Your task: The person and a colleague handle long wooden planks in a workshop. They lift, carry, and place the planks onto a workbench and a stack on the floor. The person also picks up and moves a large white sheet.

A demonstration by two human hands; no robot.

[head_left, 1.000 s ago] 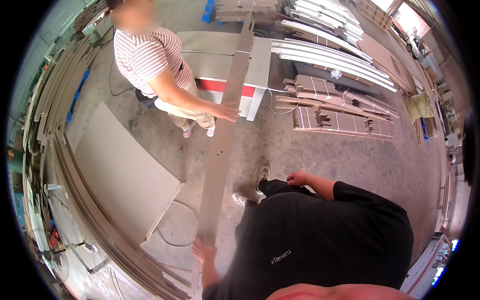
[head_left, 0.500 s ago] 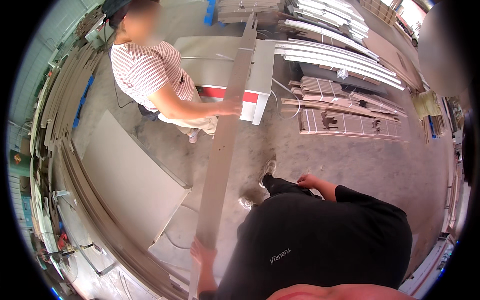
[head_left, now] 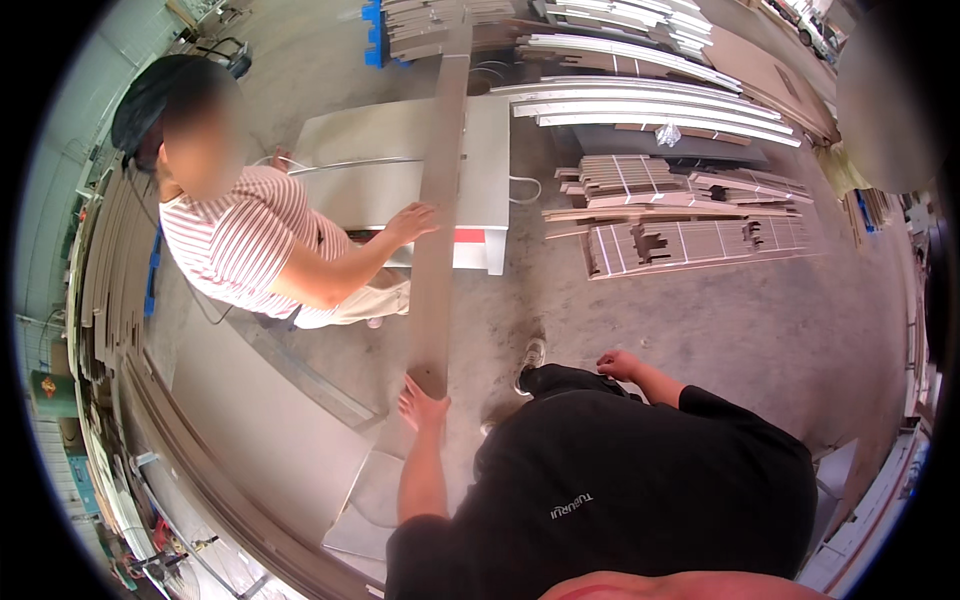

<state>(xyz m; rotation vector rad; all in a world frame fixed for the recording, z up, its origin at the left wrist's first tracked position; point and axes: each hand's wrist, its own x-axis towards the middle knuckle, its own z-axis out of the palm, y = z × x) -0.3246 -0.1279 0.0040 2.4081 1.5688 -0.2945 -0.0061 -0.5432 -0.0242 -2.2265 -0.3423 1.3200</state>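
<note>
A long, narrow brown-grey board (head_left: 434,270) runs from in front of me toward the back, over a white table. On its near part my left hand (head_left: 423,403) is closed, with the thumb against the right edge; a small dark hole shows in the board just above it. Beside my thigh hangs my right hand (head_left: 618,364), its fingers loosely curled, with nothing visible in them. A co-worker in a striped shirt (head_left: 235,240) stands across on the left. One co-worker's hand (head_left: 412,222) touches the board's left edge.
The white table (head_left: 345,130) stands ahead, under the board. Strapped stacks of brown strips (head_left: 690,245) and white profiles (head_left: 660,105) lie on the floor to the right. A large flat panel (head_left: 235,390) lies at left, near long stacked boards (head_left: 190,475).
My left hand has moved farther forward, away from me, still on the board. The co-worker's hand now rests at the board's left edge. My view has shifted; my right hand stays by my thigh.
</note>
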